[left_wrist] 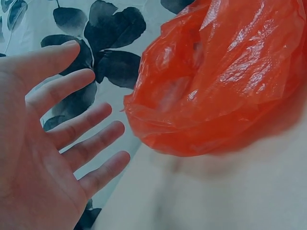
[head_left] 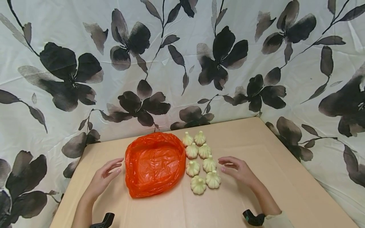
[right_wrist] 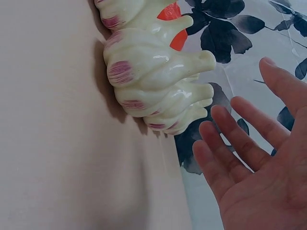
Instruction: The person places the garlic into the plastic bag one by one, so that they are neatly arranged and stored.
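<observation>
An orange-red plastic bag (head_left: 155, 164), its rim rolled open into a shallow bowl shape, stands on the table. Just right of it, several pale garlic bulbs (head_left: 198, 185) are set out in two rough columns. In the right wrist view the bulbs (right_wrist: 144, 72) look glossy, with purple streaks. My left hand (head_left: 100, 179) hovers left of the bag, fingers relaxed and apart from it; the left wrist view shows the hand (left_wrist: 53, 129) holding nothing. To the right of the bulbs, my right hand (head_left: 239, 171) is held with loosely extended fingers, touching none of them.
The light tan table (head_left: 273, 171) runs under everything. Behind it and along the sides hangs a white cloth (head_left: 176, 82) with dark printed flowers. A black wrist device (head_left: 253, 218) sits on the right wrist, another (head_left: 104, 221) on the left.
</observation>
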A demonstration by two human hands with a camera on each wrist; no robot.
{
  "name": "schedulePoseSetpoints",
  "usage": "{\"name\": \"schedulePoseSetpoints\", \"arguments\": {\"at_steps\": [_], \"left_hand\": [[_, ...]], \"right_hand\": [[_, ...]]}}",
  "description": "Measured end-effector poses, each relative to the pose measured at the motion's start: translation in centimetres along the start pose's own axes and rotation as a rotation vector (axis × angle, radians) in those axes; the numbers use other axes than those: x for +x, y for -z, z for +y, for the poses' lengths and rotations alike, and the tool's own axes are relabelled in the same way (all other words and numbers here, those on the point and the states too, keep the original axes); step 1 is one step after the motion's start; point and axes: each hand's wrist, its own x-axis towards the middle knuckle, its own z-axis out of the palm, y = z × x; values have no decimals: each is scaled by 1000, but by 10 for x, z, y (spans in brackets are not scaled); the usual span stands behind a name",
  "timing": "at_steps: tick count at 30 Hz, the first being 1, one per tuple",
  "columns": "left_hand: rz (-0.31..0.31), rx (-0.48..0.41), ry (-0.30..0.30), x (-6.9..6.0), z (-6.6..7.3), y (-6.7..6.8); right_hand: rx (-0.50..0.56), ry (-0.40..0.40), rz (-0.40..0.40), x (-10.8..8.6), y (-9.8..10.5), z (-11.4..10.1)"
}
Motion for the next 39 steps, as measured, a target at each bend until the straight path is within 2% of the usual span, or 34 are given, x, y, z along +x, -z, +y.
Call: {"name": "schedulePoseSetpoints", "arguments": {"at_steps": [8, 13, 23, 26, 31, 39], "left_hand": [[-2, -6, 26, -1, -5, -6], [-5, -16, 22, -1, -9, -8], [-50, 37, 41, -1, -18, -16], [-72, 18, 24, 0, -20, -19], [-125, -27, 6, 2, -24, -26], [-118, -40, 46, 1, -27, -24]], "right_hand": [[30, -20, -16, -5, -3, 3], [49, -19, -17, -6, -5, 4], [60, -10, -14, -9, -8, 2], [52, 4, -12, -11, -9, 3], [48, -16, 3, -17, -9, 6], [91, -8, 0, -14, -16, 7]]}}
